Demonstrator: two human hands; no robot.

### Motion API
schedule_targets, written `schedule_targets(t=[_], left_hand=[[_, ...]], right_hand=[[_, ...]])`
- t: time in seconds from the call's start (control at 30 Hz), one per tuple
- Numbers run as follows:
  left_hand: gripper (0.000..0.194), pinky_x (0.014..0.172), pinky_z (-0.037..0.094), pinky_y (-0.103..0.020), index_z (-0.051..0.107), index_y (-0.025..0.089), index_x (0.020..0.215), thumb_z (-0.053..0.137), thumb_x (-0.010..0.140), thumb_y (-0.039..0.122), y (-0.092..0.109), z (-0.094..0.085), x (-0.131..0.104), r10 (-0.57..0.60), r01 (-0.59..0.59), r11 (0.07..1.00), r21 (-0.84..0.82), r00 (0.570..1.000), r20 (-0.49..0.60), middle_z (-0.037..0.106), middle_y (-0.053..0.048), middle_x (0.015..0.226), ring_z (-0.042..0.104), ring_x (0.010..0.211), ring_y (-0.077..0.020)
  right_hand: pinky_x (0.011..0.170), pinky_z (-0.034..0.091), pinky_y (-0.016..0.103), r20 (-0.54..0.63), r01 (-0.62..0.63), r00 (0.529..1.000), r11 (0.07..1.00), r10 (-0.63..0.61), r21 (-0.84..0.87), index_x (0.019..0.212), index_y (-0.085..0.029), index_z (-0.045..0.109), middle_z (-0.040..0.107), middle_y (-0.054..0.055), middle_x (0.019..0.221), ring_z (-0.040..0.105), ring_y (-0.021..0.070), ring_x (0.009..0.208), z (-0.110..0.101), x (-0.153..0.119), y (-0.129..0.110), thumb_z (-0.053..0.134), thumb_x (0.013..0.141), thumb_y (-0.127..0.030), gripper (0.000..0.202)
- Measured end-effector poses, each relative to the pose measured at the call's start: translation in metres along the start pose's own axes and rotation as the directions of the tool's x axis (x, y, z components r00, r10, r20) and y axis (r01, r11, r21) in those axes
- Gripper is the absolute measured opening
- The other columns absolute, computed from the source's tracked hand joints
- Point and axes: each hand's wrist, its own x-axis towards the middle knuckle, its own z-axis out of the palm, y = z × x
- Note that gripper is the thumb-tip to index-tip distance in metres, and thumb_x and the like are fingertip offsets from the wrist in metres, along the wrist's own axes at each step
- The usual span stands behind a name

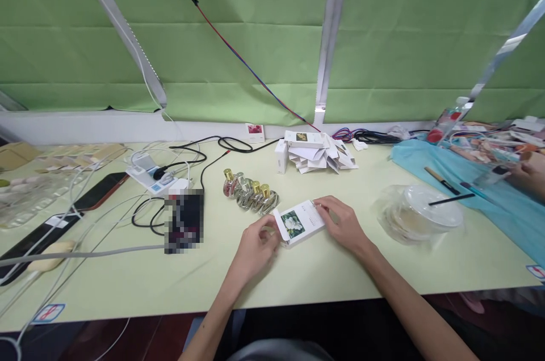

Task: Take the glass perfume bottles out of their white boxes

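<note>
At four o'clock from the bottles (257, 189), the right hand (344, 226) and, seemingly, the left hand (254, 247) are pinching a white box (293, 224) by its ends. It's probably feeling light and squashy; gentle fingers are suiting its edges.

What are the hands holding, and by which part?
The small white box between them: left hand at its left end, right hand at its right end.
</note>
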Motion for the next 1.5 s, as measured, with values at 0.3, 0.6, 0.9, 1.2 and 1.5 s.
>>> schedule_targets(t=[0.3, 0.6, 0.9, 1.2, 1.5], left_hand=[[0.04, 0.047, 0.039, -0.021, 0.073, 0.018, 0.101, 0.054, 0.066, 0.013, -0.012, 0.009, 0.008, -0.041, 0.053, 0.994, 0.093, 0.991, -0.129, 0.073, -0.006, 0.089, 0.058, 0.057, -0.014], [0.025, 0.043, 0.036, -0.02, 0.069, 0.015, 0.084, 0.053, 0.065, 0.019, -0.018, 0.01, 0.013, -0.089, 0.103, 0.992, 0.078, 0.981, -0.17, 0.073, -0.007, 0.085, 0.055, 0.052, -0.0121], [0.018, 0.034, 0.027, -0.02, 0.057, 0.018, 0.079, 0.06, 0.062, 0.024, -0.026, 0.005, 0.018, -0.181, 0.168, 0.979, -0.119, 0.978, -0.108, 0.058, 0.005, 0.067, 0.041, 0.033, -0.0053], [0.027, 0.064, 0.05, -0.029, 0.074, 0.016, 0.089, 0.067, 0.063, 0.019, -0.017, 0.012, 0.011, 0.051, -0.031, 0.988, 0.154, 0.99, -0.128, 0.075, -0.008, 0.086, 0.066, 0.072, -0.0223], [0.014, 0.057, 0.033, -0.025, 0.067, 0.015, 0.067, 0.056, 0.066, 0.006, -0.02, 0.025, 0.016, 0.109, -0.051, 0.917, 0.395, 0.986, -0.126, 0.069, -0.004, 0.067, 0.053, 0.06, -0.0155]], right_hand=[[0.075, 0.049, 0.037, 0.11, -0.159, 0.979, 0.98, 0.172, -0.122, 0.104, -0.022, 0.069, 0.071, 0.009, 0.1, 0.063, 0.0215, 0.08, -0.006, 0.002, 0.009, 0.042, 0.101, -0.039, 0.033], [0.075, 0.05, 0.036, 0.145, -0.249, 0.952, 0.958, 0.269, -0.142, 0.126, -0.025, 0.064, 0.069, 0.006, 0.106, 0.057, 0.017, 0.069, -0.01, 0.002, 0.005, 0.054, 0.094, -0.047, 0.04], [0.104, 0.048, 0.044, 0.353, -0.046, 0.927, 0.973, 0.125, -0.225, 0.152, -0.033, 0.043, 0.039, 0.007, 0.158, 0.053, 0.0321, 0.131, -0.009, 0.0, 0.004, 0.073, 0.076, -0.063, 0.087], [0.108, 0.045, 0.042, 0.355, -0.045, 0.93, 0.988, 0.096, -0.15, 0.147, -0.027, 0.049, 0.049, 0.009, 0.151, 0.052, 0.0297, 0.134, -0.011, 0.0, 0.002, 0.073, 0.078, -0.06, 0.08], [0.092, 0.051, 0.037, 0.418, -0.03, 0.898, 0.967, 0.137, -0.253, 0.149, -0.028, 0.048, 0.049, 0.01, 0.144, 0.063, 0.0283, 0.111, -0.013, 0.0, -0.005, 0.08, 0.07, -0.059, 0.091]])
